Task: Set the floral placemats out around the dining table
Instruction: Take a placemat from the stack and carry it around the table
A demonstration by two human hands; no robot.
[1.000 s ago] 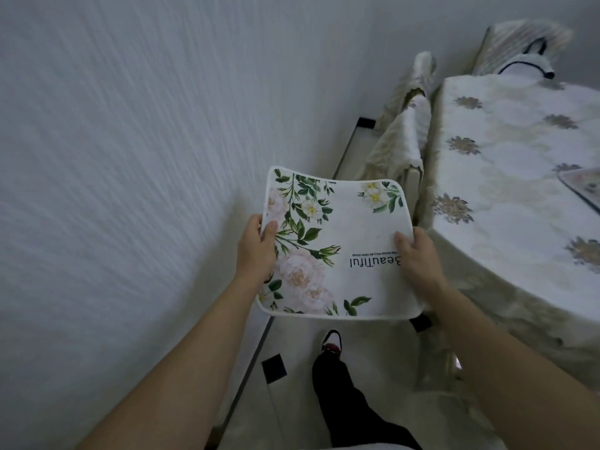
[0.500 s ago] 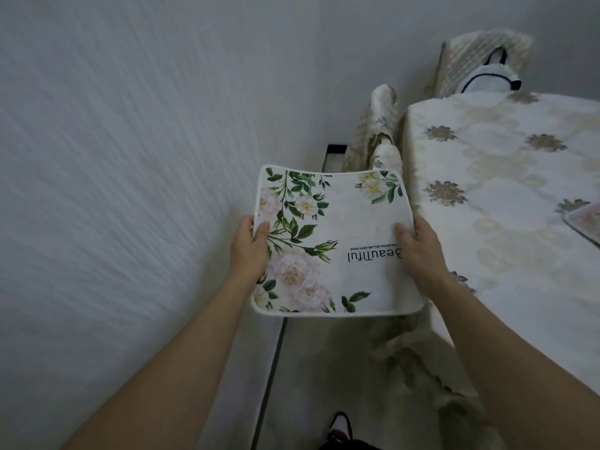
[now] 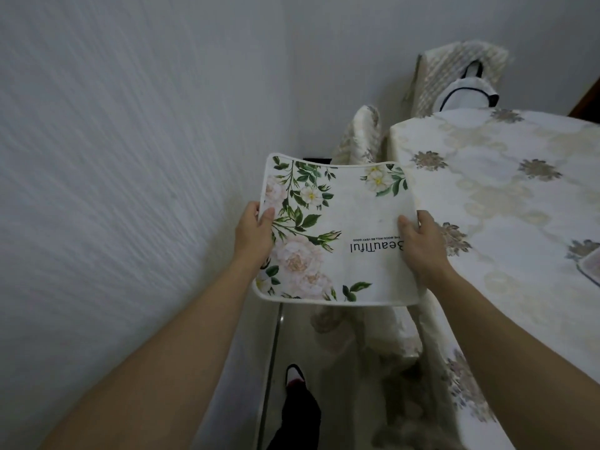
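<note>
**Holding one floral placemat beside the dining table**

Gripping the single placemat (image 3: 337, 232) at its two side edges, the person stood between the wall (image 3: 113, 157) and the dining table (image 3: 506, 203), and everything below is placed relative to that table.

Farthest from the table, the plain wall filled the left of the view. Next came the left hand (image 3: 253, 235), closed on the placemat's far-from-table edge with the thumb lying on top of the printed leaves. The placemat itself hung in the air just off the table's near-left corner, sagging a little in the middle, its "Beautiful" lettering upside down to the wearer. One placemat was held; a second one (image 3: 589, 267) showed only as a corner lying on the tablecloth at the right edge of view.

The right hand (image 3: 422, 248) clasped the table-side edge of the held placemat, thumb on top, and hovered over the table's edge. Whether it touched the cloth could not be told.

Below the placemat, one dark-trousered leg with a shoe (image 3: 295, 375) stood on the floor beside the table. Beyond the table's far-left corner, two covered chairs were visible: one (image 3: 360, 138) tucked at the table's left side, one (image 3: 454, 73) at its far end, with a white bag (image 3: 467, 95) with dark handles resting on the latter.
</note>
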